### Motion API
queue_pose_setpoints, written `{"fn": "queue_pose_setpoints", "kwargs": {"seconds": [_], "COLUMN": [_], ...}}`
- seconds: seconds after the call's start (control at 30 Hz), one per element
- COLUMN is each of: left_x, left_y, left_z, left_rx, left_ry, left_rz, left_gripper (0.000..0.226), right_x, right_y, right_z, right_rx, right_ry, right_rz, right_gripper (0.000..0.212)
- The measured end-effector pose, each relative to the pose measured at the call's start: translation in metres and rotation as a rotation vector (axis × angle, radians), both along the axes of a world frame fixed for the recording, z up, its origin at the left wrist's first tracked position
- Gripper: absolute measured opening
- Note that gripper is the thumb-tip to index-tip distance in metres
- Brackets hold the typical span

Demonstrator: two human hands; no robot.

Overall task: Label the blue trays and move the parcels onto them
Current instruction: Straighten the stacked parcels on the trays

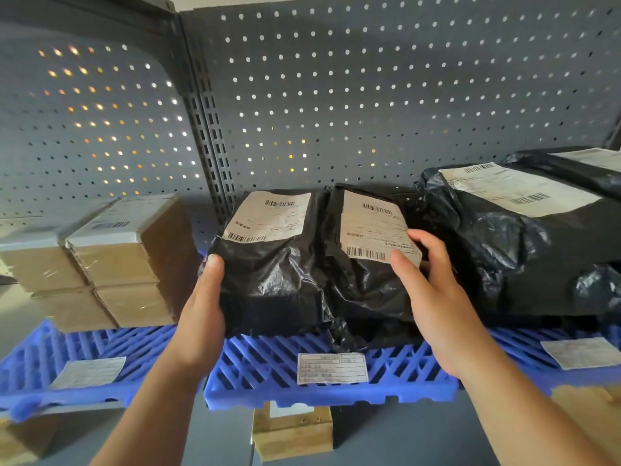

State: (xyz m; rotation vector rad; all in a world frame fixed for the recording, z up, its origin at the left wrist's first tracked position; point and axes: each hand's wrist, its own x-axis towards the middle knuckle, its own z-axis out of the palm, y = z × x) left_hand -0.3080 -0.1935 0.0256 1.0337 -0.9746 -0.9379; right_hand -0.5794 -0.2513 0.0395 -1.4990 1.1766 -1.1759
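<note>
Your left hand (201, 314) shows only thumb and palm. Its fingers are hidden behind the left black parcel (268, 284), so its grasp cannot be told. Your right hand (433, 297) hides most of its fingers behind the neighbouring black parcel (363, 290). Print on the parcel labels, and on the label (332, 368) on the middle tray (255, 368), is too small to read. The left tray (30, 368) and right tray (524, 348) are cut off by the picture's edges, as is the far black parcel (578, 173) at upper right. A cardboard box (292, 432) is partly hidden under the middle tray.
</note>
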Motion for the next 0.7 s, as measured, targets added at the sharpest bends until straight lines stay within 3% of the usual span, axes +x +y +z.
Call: {"fn": "queue_pose_setpoints", "kwargs": {"seconds": [0.1, 0.3, 0.4, 0.53, 0.6, 0.7], "left_x": [-0.0002, 0.0018, 0.0045, 0.0045, 0.0062, 0.0089], "left_y": [-0.0042, -0.0008, 0.0029, 0.0020, -0.0011, -0.0047], "left_z": [-0.0011, 0.0004, -0.0019, -0.0041, -0.0044, -0.0055], "left_rx": [0.006, 0.088, 0.100, 0.170, 0.186, 0.193], "left_ry": [-0.043, -0.122, -0.263, -0.605, -0.656, -0.683], "left_rz": [0.009, 0.026, 0.023, 0.031, 0.089, 0.150], "left_gripper": [0.083, 0.084, 0.075, 0.065, 0.065, 0.066], "right_x": [0.0027, 0.0008, -0.0025, 0.0009, 0.0026, 0.0038], "right_y": [-0.0039, -0.0055, -0.0060, -0.0055, -0.0047, -0.0047], "right_z": [-0.0015, -0.0019, 0.0005, 0.0020, 0.0004, 0.0012], "right_rx": [-0.001, -0.007, -0.049, -0.050, -0.085, -0.124], "right_ry": [-0.014, 0.037, 0.041, -0.013, 0.057, 0.132], "right_rz": [0.041, 0.043, 0.036, 0.100, 0.124, 0.122], "right_gripper": [0.042, 0.040, 0.042, 0.072, 0.085, 0.084]}}
